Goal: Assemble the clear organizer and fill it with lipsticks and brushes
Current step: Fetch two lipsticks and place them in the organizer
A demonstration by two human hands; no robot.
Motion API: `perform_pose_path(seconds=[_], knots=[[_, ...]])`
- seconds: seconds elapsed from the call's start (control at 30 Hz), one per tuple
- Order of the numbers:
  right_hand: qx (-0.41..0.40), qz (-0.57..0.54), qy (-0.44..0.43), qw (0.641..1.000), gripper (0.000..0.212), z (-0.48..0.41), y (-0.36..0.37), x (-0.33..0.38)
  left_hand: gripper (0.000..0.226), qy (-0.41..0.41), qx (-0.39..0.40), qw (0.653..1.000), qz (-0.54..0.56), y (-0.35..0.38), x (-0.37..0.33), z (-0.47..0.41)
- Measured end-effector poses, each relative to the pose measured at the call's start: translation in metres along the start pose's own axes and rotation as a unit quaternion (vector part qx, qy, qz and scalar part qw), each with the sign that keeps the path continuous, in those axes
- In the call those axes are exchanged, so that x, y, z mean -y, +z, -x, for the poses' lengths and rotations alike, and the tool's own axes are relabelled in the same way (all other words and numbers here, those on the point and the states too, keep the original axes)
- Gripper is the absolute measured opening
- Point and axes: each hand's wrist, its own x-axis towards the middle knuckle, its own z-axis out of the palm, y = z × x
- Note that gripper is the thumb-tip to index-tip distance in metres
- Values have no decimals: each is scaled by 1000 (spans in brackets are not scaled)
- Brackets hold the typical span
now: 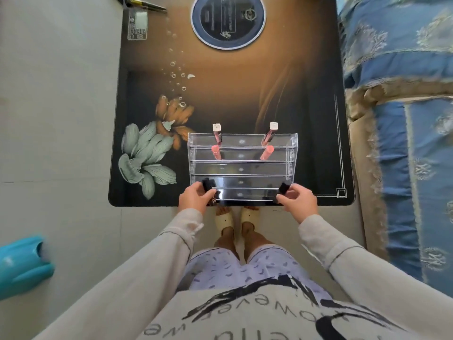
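Two black lipsticks are in my hold, one in each grip, both at the near side of the clear organizer [241, 168]. My left grip [195, 197] has its thumb and fingers curled round the left black lipstick [207, 184], which is at the organizer's left end. My right grip [297, 200] pinches the right black lipstick [283, 188] in the same way at the right end. Both tubes lean a little outward. I cannot tell whether their bases sit in the nearest row or the one behind it.

The organizer stands on the dark flowered surface [245, 94], close to its near edge, with its stepped rows running across in front of me. In the far row stand two white-capped gloss tubes, the left gloss tube [217, 133] and the right gloss tube [270, 133]. In the row just in front of them stand the left pink tube [216, 152] and the right pink tube [267, 152], each roughly in line with the gloss tube behind it. The middle row looks bare.

At the far left corner of the surface lies a brush [147, 4], with a small clear panel [137, 25] just beside it. A round dark disc [228, 20] sits at the far middle. A bed with a blue cover [404, 69] runs along the right, and a teal object [22, 263] lies on the floor to my left.
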Motion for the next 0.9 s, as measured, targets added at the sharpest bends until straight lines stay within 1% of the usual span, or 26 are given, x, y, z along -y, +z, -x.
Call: perform_pose_path(seconds=[0.1, 0.13, 0.2, 0.3, 0.47, 0.6, 0.77, 0.9], knots=[[-34, -10, -58, 998, 12, -11, 4, 22, 18, -30, -49, 991, 117, 1, -18, -5], [-42, -16, -74, 996, 12, -13, 6, 27, 16, -32, -61, 988, 140, 2, -23, -6], [-53, -24, -96, 994, 15, -18, 11, 35, 18, -14, -75, 985, 157, 3, -30, -7], [-54, -21, -111, 992, 23, -21, 19, 41, 22, 24, -72, 981, 181, 6, -37, -6], [-51, 9, -107, 993, 26, -24, 27, 35, 20, 48, -64, 981, 178, 13, -42, -8], [-54, 29, -115, 991, 28, -23, 33, 33, 22, 43, -66, 982, 171, 17, -41, -12], [-60, 45, -118, 990, 26, -25, 38, 34, 23, 48, -63, 985, 154, 19, -37, -14], [-57, 59, -111, 990, 26, -26, 41, 36, 25, 47, -42, 990, 127, 20, -38, -17]])
